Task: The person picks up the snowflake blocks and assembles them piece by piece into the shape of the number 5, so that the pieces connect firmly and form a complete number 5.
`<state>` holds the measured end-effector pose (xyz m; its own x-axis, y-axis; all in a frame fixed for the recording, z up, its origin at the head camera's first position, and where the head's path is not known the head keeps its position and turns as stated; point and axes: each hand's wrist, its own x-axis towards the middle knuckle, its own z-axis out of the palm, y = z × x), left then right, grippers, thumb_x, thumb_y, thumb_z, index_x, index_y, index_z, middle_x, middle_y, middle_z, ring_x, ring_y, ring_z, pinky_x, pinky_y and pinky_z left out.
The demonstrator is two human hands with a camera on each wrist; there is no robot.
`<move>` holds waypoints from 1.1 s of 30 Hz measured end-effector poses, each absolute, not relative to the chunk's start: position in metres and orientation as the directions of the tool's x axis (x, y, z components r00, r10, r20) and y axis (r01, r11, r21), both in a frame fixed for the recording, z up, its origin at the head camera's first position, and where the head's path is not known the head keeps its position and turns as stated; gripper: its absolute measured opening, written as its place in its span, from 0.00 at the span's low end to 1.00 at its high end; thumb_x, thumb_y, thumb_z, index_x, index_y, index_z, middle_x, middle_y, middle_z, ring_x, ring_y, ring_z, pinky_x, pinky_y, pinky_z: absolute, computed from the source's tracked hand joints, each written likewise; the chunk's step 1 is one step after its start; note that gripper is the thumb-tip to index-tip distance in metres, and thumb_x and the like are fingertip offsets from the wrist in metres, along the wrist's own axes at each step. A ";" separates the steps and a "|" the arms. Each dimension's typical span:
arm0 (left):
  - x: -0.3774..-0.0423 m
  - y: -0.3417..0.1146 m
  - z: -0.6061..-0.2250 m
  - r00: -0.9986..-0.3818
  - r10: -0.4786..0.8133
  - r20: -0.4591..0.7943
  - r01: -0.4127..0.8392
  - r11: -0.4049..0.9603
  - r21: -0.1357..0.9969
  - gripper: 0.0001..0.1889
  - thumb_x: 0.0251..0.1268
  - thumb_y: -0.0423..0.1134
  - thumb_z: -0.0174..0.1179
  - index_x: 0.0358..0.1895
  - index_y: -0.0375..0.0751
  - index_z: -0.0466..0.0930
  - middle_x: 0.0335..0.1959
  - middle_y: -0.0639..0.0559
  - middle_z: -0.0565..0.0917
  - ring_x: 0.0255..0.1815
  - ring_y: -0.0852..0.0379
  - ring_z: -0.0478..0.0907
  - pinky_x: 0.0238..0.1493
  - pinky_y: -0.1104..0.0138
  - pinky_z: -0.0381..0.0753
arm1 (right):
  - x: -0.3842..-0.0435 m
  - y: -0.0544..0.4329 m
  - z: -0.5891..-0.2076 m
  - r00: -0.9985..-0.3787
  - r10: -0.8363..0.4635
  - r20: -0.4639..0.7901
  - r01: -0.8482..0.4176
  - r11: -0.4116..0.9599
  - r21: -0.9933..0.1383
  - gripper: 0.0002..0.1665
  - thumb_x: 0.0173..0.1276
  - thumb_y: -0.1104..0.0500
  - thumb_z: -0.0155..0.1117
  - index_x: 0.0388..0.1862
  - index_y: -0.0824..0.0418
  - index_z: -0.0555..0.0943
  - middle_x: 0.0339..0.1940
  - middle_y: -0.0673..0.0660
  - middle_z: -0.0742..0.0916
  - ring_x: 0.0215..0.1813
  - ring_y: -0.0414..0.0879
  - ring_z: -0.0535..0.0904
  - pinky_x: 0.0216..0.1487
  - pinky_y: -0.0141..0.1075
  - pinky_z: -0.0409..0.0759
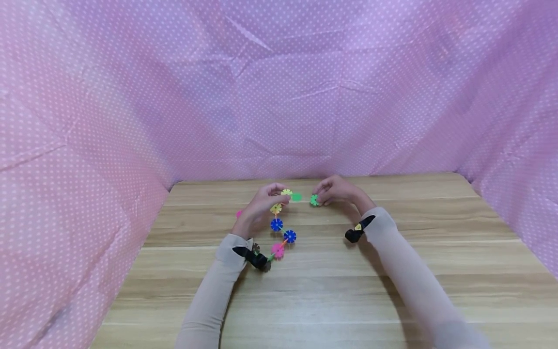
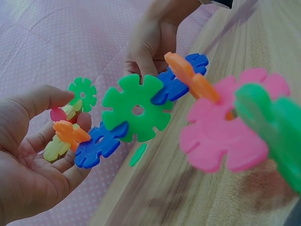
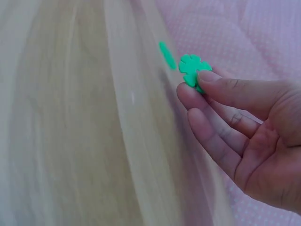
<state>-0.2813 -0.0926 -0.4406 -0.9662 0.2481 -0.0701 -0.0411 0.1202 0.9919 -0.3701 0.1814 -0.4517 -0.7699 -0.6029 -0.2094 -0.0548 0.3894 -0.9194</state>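
Observation:
My left hand (image 1: 261, 201) holds one end of a chain of interlocking notched plastic discs, with thumb and fingers around a yellow disc (image 1: 286, 192). From there the chain hangs toward me through two blue discs (image 1: 276, 224) and a pink disc (image 1: 278, 250), partly hidden behind the left wrist. Orange and green discs (image 2: 137, 109) link into it in the left wrist view. Between thumb and forefinger, my right hand (image 1: 337, 190) pinches a single green disc (image 3: 192, 68), a short way to the right of the chain.
One loose green disc (image 3: 167, 55) lies on the wooden table (image 1: 331, 291) near its far edge. Pink dotted cloth (image 1: 279, 121) hangs behind the table and along both sides. Black camera straps (image 1: 252, 258) sit on both wrists.

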 end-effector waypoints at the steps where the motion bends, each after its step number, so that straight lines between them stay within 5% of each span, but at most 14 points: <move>1: -0.281 -0.093 -0.441 -0.966 0.246 -0.076 -0.047 0.120 0.992 0.16 0.70 0.36 0.65 0.57 0.37 0.78 0.38 0.54 0.84 0.56 0.29 0.78 0.52 0.59 0.84 | -0.369 0.181 -0.452 -0.772 -0.602 -0.206 -0.050 0.381 -0.923 0.19 0.64 0.71 0.70 0.54 0.75 0.81 0.37 0.56 0.92 0.37 0.45 0.88 0.43 0.38 0.90; 10: -0.282 -0.094 -0.440 -0.969 0.230 -0.093 -0.065 0.125 0.990 0.15 0.70 0.42 0.66 0.53 0.39 0.80 0.42 0.52 0.83 0.51 0.47 0.81 0.55 0.61 0.82 | -0.354 0.172 -0.444 -0.813 -0.567 -0.134 -0.024 0.263 -0.965 0.21 0.64 0.69 0.72 0.55 0.73 0.80 0.37 0.54 0.91 0.39 0.47 0.89 0.49 0.41 0.90; 15: -0.283 -0.095 -0.440 -0.969 0.222 -0.111 -0.088 0.111 0.990 0.14 0.71 0.41 0.65 0.53 0.38 0.80 0.52 0.35 0.84 0.46 0.56 0.82 0.63 0.52 0.81 | -0.345 0.163 -0.435 -0.836 -0.543 -0.075 -0.029 0.181 -0.983 0.20 0.65 0.70 0.70 0.54 0.76 0.78 0.34 0.53 0.90 0.38 0.46 0.89 0.52 0.46 0.89; 25: -0.284 -0.094 -0.440 -0.967 0.228 -0.110 -0.095 0.075 0.993 0.13 0.72 0.38 0.63 0.54 0.36 0.78 0.53 0.33 0.85 0.51 0.49 0.84 0.67 0.47 0.78 | -0.337 0.151 -0.429 -0.856 -0.513 -0.064 -0.003 0.129 -0.992 0.19 0.64 0.72 0.70 0.52 0.76 0.77 0.34 0.55 0.90 0.40 0.52 0.91 0.57 0.57 0.84; 33: -0.285 -0.095 -0.439 -0.968 0.228 -0.108 -0.091 0.084 0.992 0.14 0.73 0.39 0.63 0.54 0.37 0.79 0.58 0.27 0.81 0.53 0.46 0.84 0.66 0.47 0.79 | -0.335 0.145 -0.429 -0.863 -0.502 -0.064 0.020 0.094 -0.995 0.14 0.66 0.73 0.67 0.49 0.72 0.76 0.32 0.54 0.88 0.35 0.45 0.90 0.56 0.56 0.85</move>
<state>-0.2850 -0.0953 -0.4390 -0.9676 0.2280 -0.1083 -0.0912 0.0841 0.9923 -0.3347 0.1453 -0.4286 -0.8627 -0.5016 -0.0645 0.0197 0.0941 -0.9954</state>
